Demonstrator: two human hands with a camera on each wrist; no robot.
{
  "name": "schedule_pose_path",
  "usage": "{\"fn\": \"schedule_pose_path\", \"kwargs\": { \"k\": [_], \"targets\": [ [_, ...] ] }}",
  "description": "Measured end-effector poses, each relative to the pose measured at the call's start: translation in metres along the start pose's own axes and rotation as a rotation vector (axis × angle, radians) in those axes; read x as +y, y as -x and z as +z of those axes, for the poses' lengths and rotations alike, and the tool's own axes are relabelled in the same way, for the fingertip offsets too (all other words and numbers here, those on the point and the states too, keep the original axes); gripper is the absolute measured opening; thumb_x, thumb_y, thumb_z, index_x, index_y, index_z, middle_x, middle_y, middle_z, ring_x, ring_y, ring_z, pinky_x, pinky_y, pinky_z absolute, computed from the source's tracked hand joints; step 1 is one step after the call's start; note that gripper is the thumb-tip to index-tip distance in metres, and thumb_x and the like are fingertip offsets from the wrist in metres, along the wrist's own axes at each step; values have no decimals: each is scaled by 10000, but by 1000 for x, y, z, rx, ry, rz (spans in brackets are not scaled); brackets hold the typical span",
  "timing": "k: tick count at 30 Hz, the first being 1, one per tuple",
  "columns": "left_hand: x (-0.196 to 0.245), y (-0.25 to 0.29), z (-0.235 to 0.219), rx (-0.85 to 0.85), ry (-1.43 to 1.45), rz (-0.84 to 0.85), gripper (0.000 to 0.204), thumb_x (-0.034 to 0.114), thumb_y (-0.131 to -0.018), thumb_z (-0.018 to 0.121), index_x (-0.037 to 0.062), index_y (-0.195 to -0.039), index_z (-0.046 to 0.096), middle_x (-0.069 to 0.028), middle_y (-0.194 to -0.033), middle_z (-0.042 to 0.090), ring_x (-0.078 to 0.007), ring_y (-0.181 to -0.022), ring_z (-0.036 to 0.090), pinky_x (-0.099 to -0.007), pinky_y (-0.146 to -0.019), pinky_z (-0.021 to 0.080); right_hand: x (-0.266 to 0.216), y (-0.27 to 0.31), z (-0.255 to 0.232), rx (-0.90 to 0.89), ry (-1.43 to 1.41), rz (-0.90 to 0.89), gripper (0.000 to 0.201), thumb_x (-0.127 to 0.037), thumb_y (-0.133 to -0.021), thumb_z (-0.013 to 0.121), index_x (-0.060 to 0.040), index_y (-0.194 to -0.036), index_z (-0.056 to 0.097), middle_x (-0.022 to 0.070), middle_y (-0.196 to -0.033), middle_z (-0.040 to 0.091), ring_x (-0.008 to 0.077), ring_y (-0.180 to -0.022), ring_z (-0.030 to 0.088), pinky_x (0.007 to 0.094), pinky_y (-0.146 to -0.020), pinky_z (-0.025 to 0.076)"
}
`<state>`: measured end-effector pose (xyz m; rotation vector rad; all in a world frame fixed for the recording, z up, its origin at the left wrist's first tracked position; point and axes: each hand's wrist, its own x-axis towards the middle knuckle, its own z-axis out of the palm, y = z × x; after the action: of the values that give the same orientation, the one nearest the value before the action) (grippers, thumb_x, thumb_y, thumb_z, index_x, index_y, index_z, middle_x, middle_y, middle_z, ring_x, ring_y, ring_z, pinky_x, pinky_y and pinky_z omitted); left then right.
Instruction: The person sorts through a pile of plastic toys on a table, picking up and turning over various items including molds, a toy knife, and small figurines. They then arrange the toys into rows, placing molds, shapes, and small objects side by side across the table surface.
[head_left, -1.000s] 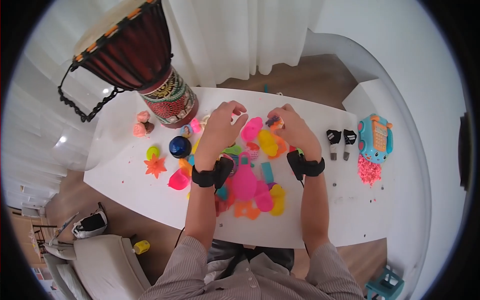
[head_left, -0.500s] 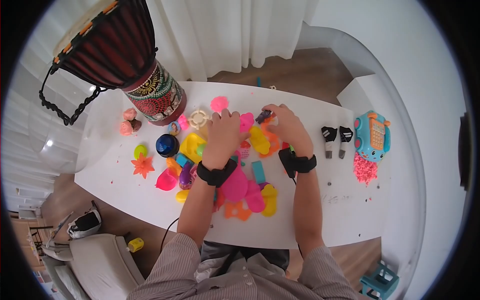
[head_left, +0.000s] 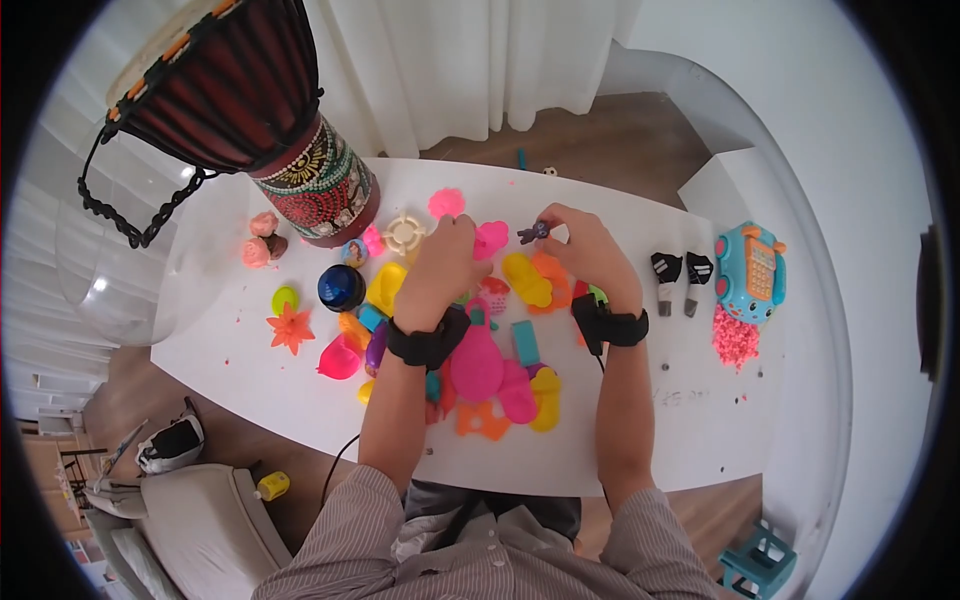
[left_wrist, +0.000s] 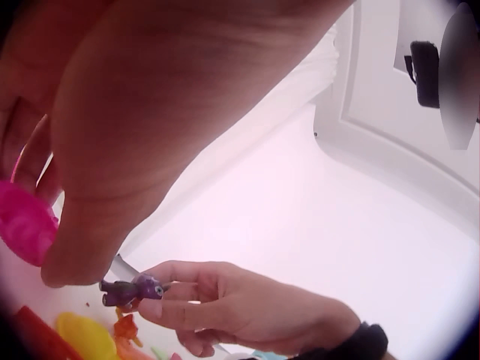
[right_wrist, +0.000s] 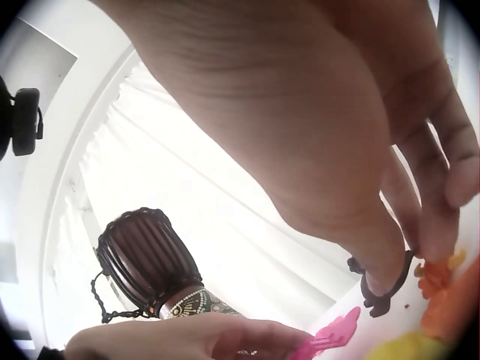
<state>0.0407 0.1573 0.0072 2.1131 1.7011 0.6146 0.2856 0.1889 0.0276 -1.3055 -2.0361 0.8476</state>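
Note:
Between the thumb and fingers of my right hand (head_left: 595,255) is a small dark purple toy figure (head_left: 533,232). In the left wrist view the figure (left_wrist: 135,290) points sideways, with eared head at the fingertips and legs outward. My left hand (head_left: 440,268) holds a pink plastic toy mould (head_left: 491,240) at its fingertips. The left wrist view shows the thumb in front of the pink mould (left_wrist: 28,225) and fingers behind it. Close to the right hand lie a yellow mould (head_left: 525,280) and an orange one (head_left: 553,275).
Colourful toys spread over the white table (head_left: 690,420), among them a pink paddle-shaped piece (head_left: 477,362) and a dark blue ball (head_left: 341,288). A tall drum (head_left: 318,180) stands at the back left. A blue toy telephone (head_left: 748,270) sits at the right beside pink crumbs (head_left: 735,338).
The left hand has gone from spread above the toys to the pink mould, its fingers now bent at it. The purple figure, partly covered by the right fingers before, now shows more fully.

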Motion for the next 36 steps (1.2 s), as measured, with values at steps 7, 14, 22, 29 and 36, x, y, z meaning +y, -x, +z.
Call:
{"fn": "schedule_pose_path", "kwargs": {
  "k": [7, 14, 22, 29, 36],
  "targets": [
    [29, 6, -61, -145, 268, 18, 570, 215, -869, 747, -5, -1363, 566, -222, -1259, 646, -328, -1103, 682, -401, -951, 548, -34, 5, -19, -148, -57, 7, 281, -154, -939, 732, -18, -1174, 659, 92, -989, 726, 174, -796, 619, 305, -722, 517],
    [60, 2, -87, -176, 530, 63, 607, 178, -937, 676, -26, -1460, 447, -268, -1151, 651, -247, -1084, 680, -375, -936, 548, -60, 7, -29, -177, -262, -48, 221, -143, -974, 691, -8, -1146, 662, 80, -960, 692, 143, -761, 595, 298, -736, 518],
    [30, 1, -73, -260, 243, 112, 427, 52, -970, 530, -30, -1387, 494, -268, -1094, 677, -414, -1052, 665, -442, -886, 527, -35, 2, -13, -226, -176, -42, 149, -85, -966, 670, -20, -1101, 663, 61, -1027, 685, 148, -824, 616, 295, -787, 526],
    [8, -2, -66, -247, 306, 87, 497, 53, -875, 659, 8, -1346, 507, -177, -1075, 671, -312, -964, 656, -398, -845, 531, -27, 7, 24, -121, 167, -170, 362, -45, -835, 760, -95, -1188, 696, 124, -1133, 696, 292, -932, 631, 394, -903, 526],
    [8, 3, -61, -224, 2, 21, 394, 59, -871, 670, 42, -1249, 562, -203, -966, 704, -365, -955, 676, -431, -809, 537, -26, 1, 3, -236, -2, 26, 463, -26, -805, 766, -113, -1254, 691, 114, -1166, 687, 251, -898, 654, 356, -825, 562]
  ]
}}
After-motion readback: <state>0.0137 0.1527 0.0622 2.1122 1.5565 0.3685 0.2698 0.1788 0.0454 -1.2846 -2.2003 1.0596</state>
